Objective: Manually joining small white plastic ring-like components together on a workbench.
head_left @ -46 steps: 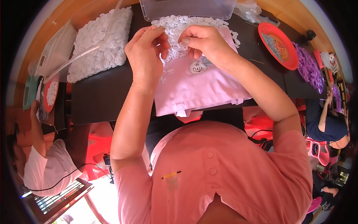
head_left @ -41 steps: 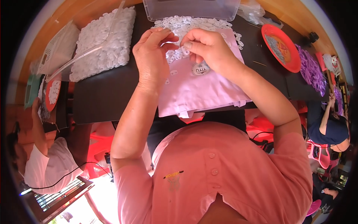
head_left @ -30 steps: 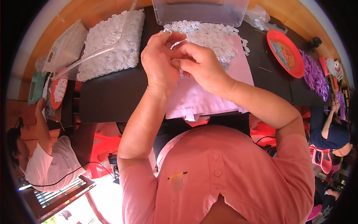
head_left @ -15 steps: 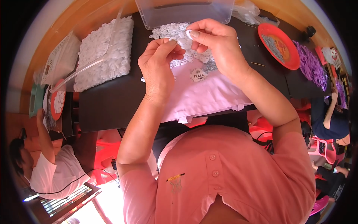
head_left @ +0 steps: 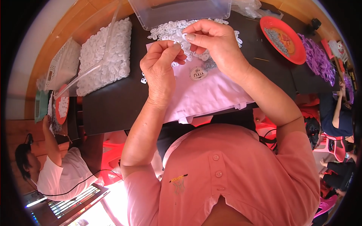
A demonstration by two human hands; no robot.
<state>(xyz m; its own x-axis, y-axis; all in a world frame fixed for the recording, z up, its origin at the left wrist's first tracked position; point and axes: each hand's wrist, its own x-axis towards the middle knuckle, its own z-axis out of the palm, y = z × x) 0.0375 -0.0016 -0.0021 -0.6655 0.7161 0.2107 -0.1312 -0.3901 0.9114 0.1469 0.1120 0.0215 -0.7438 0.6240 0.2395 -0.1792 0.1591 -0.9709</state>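
Above a pile of small white plastic pieces with holes [head_left: 169, 31], both my hands are raised close together. My right hand [head_left: 222, 43] pinches one small white plastic piece [head_left: 184, 36] between thumb and forefinger. To its left, my left hand [head_left: 162, 64] is closed in a pinch, its thumb pressed on the forefinger; whatever lies between those fingertips is too small to make out. Beneath my hands a pale pink cloth bag [head_left: 215, 88] lies flat on the dark table. A little heap of grey bits [head_left: 209, 64] rests on it, partly behind my right hand.
A clear bin [head_left: 88, 69] full of white pieces stands at the left; another clear bin [head_left: 181, 17] is behind the pile. At the right are a red plate [head_left: 298, 52] with grey bits and a bundle of purple cords [head_left: 318, 62]. Other people sit at both sides.
My hands have come slightly nearer each other, the right one moving a little left with its white piece. The whole view has shifted slightly.
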